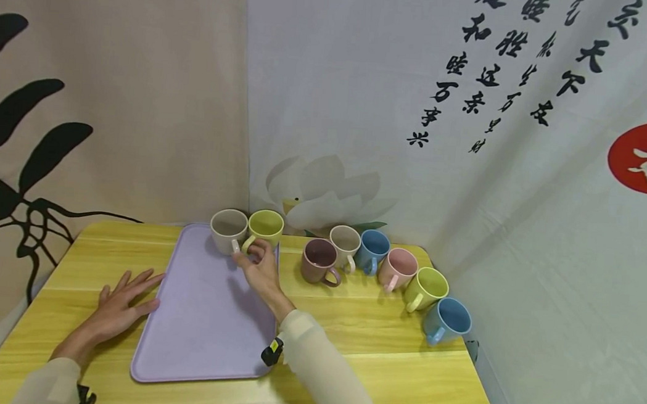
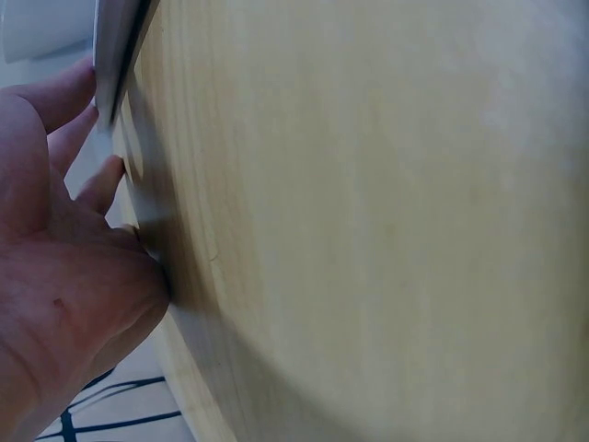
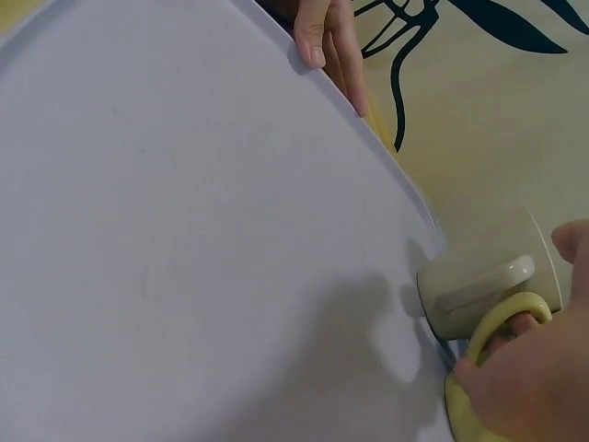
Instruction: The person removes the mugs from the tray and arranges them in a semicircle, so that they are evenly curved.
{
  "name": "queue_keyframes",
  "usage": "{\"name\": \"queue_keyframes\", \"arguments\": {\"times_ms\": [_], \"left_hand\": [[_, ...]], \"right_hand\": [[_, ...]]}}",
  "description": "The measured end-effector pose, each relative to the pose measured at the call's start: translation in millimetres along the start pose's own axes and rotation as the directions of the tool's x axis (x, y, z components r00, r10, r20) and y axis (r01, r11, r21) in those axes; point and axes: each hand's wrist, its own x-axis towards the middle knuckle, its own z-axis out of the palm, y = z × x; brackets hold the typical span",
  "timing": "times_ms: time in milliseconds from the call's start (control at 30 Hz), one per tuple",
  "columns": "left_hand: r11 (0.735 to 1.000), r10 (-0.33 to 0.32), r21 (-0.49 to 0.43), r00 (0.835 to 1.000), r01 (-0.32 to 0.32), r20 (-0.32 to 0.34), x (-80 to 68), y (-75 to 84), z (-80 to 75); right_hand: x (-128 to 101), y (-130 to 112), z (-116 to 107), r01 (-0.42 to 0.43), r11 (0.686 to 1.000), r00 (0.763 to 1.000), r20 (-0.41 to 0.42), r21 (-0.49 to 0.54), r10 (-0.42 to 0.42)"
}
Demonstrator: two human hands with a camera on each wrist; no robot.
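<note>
Right hand (image 1: 261, 266) pinches green cup (image 1: 265, 228) handle on tray (image 1: 205, 318); left hand (image 1: 119, 304) spread flat on counter (image 1: 402, 367).

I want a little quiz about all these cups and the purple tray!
1. How many mugs stand on the purple tray?
2. True or false: the right hand pinches the handle of the yellow-green mug.
3. Where does the left hand rest? A) flat on the table at the tray's edge B) inside a blue mug C) on the wall

Key: 1. Two, the beige mug and the yellow-green one. 2. True. 3. A.
</note>
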Motion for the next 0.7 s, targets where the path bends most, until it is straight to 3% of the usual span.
{"name": "queue_keyframes", "arguments": {"times_ms": [367,533,700], "left_hand": [[1.0,-0.019,0.009,1.0,0.019,0.016,0.8,2.4,-0.6],[1.0,-0.022,0.005,0.999,0.022,0.023,1.2,3.8,-1.6],[1.0,-0.023,-0.005,0.999,0.023,0.03,1.7,3.7,-2.0]], "right_hand": [[-1.0,6.3,-7.8,0.073,0.996,0.983,-0.164,-0.056,-0.082],[25.8,56.8,-10.4,0.149,0.976,0.958,-0.223,-0.156,-0.182],[56.1,105.0,-9.7,0.118,0.98,0.946,-0.283,-0.16,-0.16]]}}
